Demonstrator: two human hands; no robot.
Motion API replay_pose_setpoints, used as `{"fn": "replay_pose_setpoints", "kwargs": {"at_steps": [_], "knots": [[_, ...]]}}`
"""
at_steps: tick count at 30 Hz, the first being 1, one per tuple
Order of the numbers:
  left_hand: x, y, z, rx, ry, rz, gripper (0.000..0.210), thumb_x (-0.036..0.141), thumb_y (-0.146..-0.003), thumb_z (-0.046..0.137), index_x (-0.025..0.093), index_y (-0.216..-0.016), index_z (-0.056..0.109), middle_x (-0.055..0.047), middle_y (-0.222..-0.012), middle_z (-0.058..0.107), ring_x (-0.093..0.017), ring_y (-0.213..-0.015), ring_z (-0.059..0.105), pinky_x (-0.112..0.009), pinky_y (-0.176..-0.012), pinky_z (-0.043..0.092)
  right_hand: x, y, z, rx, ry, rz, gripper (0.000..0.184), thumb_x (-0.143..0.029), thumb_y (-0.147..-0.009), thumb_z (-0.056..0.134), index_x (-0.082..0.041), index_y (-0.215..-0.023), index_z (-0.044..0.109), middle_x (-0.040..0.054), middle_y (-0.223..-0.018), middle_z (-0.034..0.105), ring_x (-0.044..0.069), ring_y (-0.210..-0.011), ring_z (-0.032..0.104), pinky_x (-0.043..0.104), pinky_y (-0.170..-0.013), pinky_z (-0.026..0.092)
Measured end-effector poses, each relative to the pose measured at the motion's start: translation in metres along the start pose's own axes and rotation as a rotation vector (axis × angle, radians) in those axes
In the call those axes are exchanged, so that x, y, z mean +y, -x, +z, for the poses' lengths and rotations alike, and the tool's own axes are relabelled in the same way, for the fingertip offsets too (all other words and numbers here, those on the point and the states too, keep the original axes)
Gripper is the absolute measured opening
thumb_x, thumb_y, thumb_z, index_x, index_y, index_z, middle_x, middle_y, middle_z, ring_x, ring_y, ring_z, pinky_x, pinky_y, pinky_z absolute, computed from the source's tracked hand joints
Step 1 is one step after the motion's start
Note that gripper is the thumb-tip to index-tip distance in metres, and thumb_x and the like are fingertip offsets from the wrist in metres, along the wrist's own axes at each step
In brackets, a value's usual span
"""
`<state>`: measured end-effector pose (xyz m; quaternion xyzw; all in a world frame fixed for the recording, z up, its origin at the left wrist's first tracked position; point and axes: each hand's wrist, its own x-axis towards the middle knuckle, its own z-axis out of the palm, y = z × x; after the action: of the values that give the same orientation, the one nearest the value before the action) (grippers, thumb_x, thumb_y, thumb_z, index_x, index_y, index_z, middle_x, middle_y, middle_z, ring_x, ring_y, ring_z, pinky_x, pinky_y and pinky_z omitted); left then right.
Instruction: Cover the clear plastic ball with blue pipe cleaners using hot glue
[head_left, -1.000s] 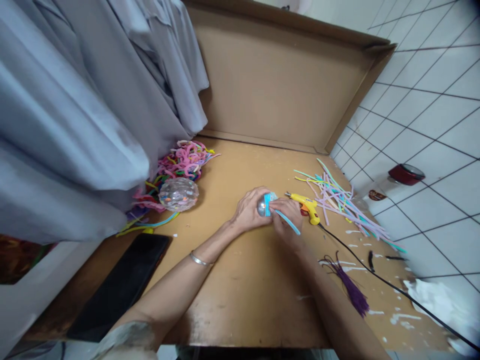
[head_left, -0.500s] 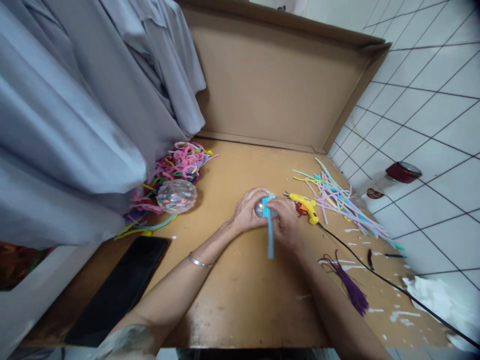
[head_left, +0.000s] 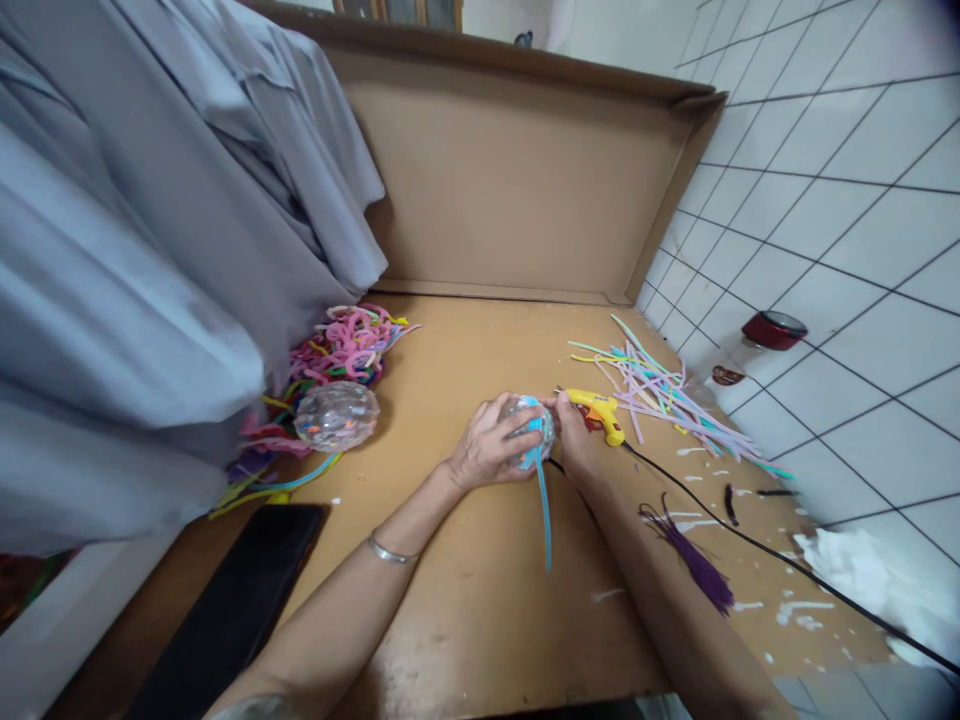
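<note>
Over the middle of the table, a small clear plastic ball (head_left: 518, 443) carries light-blue fuzzy strips, and one light-blue pipe cleaner (head_left: 545, 520) dangles from it toward me. My left hand (head_left: 484, 440) wraps the ball from the left, its fingers reaching across the blue strips. Against the ball's right edge are the fingertips of my right hand (head_left: 576, 435), fingers closed together and partly hidden. Just beyond that hand lies a yellow hot glue gun (head_left: 596, 407), its nozzle pointing left near my fingers.
At left are a larger clear ball (head_left: 337, 415), a heap of colourful pipe cleaners (head_left: 349, 345) and a black phone-like slab (head_left: 232, 600). On the right lie loose pipe cleaners (head_left: 652, 390), purple strings (head_left: 697, 570), a black cord (head_left: 750, 540) and a red-lidded jar (head_left: 772, 330). Cardboard (head_left: 510, 180) stands behind.
My left fingers now lie across the blue strips, and the ball appears turned. My right hand has shifted from the ball's front to its right edge. The view has tilted slightly.
</note>
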<state>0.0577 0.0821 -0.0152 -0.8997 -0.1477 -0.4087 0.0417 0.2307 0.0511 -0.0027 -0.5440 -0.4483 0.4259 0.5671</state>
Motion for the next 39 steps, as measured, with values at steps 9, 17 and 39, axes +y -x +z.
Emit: {"fn": "replay_pose_setpoints", "kwargs": {"at_steps": [9, 17, 39], "knots": [[0.002, 0.0, 0.0, -0.045, 0.127, -0.124, 0.037, 0.044, -0.072, 0.076, 0.028, -0.104, 0.068, -0.009, -0.127, 0.067, -0.032, -0.129, 0.053, -0.053, -0.108, 0.042, 0.004, 0.003, -0.002, -0.022, 0.048, -0.091, 0.063, -0.077, -0.086, 0.04, -0.023, -0.1, 0.071, 0.007, -0.097, 0.076, 0.022, -0.086, 0.071, 0.034, -0.074, 0.058], [0.001, 0.001, 0.005, 0.046, 0.116, -0.132, 0.045, 0.044, -0.069, 0.077, 0.025, -0.108, 0.064, -0.013, -0.133, 0.059, -0.031, -0.124, 0.056, -0.051, -0.103, 0.048, -0.003, 0.004, -0.001, -0.085, 0.091, -0.143, 0.065, -0.075, -0.088, 0.037, -0.021, -0.1, 0.071, 0.0077, -0.098, 0.075, 0.022, -0.092, 0.069, 0.035, -0.08, 0.057], [-0.002, -0.006, 0.005, 0.173, 0.451, -0.486, 0.06, 0.029, -0.059, 0.085, 0.021, -0.114, 0.06, -0.014, -0.128, 0.061, -0.029, -0.121, 0.06, -0.047, -0.103, 0.05, 0.0, 0.004, 0.001, -0.104, 0.3, -0.303, 0.061, -0.07, -0.093, 0.035, -0.027, -0.115, 0.071, 0.0096, -0.135, 0.063, 0.025, -0.133, 0.053, 0.046, -0.111, 0.044]]}}
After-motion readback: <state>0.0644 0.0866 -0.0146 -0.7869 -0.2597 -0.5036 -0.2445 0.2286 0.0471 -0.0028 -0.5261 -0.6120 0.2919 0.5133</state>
